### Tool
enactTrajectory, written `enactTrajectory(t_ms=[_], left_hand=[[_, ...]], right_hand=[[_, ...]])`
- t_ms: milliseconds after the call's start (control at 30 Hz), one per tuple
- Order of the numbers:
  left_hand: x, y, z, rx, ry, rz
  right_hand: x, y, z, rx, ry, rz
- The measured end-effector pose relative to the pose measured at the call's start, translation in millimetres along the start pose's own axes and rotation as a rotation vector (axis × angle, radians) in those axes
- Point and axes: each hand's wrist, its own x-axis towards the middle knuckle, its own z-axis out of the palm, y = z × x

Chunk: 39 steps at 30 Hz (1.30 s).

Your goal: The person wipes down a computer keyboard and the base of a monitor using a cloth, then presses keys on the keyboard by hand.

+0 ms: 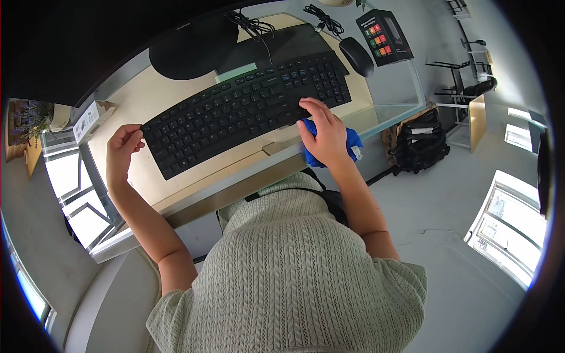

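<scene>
A black keyboard [235, 109] lies at a slant on the desk. At its left end is my left hand [125, 147], fingers curled together by the keyboard's upper left corner; whether they pinch its edge is hard to make out. My right hand [325, 134] rests over the keyboard's front edge near the arrow keys, with a blue cloth [352, 139] under the palm. The thumb and fingers of this hand are apart, and the cloth bulges out on both sides of it. Part of the cloth is hidden beneath the hand.
A black mouse [356, 57] and a black box [384, 37] lie right of the keyboard. Behind are coiled cables [250, 25], a monitor stand [191, 53] and the monitor. At the left stand a white box [89, 120] and a potted plant [59, 116]. A black bag [419, 144] sits below the desk's right end.
</scene>
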Motion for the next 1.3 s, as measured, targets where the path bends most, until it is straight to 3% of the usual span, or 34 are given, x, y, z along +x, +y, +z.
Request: enactTrajectory(t_ms=[267,433,867,1133,1300], left_hand=[[0.2,0.0,-0.1,0.012,-0.004,-0.002],[0.5,-1.5,-0.5,0.006,0.001,-0.003],[1.1,-2.3,-0.8,0.007,-0.005,0.004],[0.6,-1.8,-0.2,-0.001,-0.002,0.000],[1.9,-4.0,-1.2,-0.010,0.004,0.003]], right_hand=[[-3.6,1.9,-0.4,-0.003,-0.065,0.044],[-2.0,2.5,1.3,-0.015,0.062,-0.055],[-3.5,5.7,1.7,-0.025,0.013,-0.048],[-3.5,3.4,4.9,0.035,0.115,0.020],[-2.8,5.6,1.6,-0.007,0.028,-0.030]])
